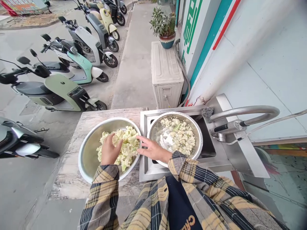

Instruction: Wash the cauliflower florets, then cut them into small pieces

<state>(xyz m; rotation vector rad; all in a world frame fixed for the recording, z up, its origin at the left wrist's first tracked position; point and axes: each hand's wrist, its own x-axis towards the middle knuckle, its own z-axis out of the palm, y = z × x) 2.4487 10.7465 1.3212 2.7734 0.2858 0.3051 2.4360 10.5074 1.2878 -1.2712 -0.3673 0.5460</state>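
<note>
Cauliflower (130,137) in bowl (82,150), lower frame, left of centre. My left hand (110,150) over it, thumb and fingers apart; right hand (153,149) at bowl's right rim, fingers spread. Contact unclear. I'd cup gently, stay low.

Table (69,153): left of sink (225,156)
Bowl (92,153): left of sink, on table
Florets (130,134): left of sink, in bowl
Basin (200,139): in sink, more florets inside
Scrubber (207,114): sink's back right
Tap (230,126): on sink's right side
Box (168,64): behind sink
Plant (164,25): behind sink, on box
Scooters (66,88): left of sink, mostly behind
</note>
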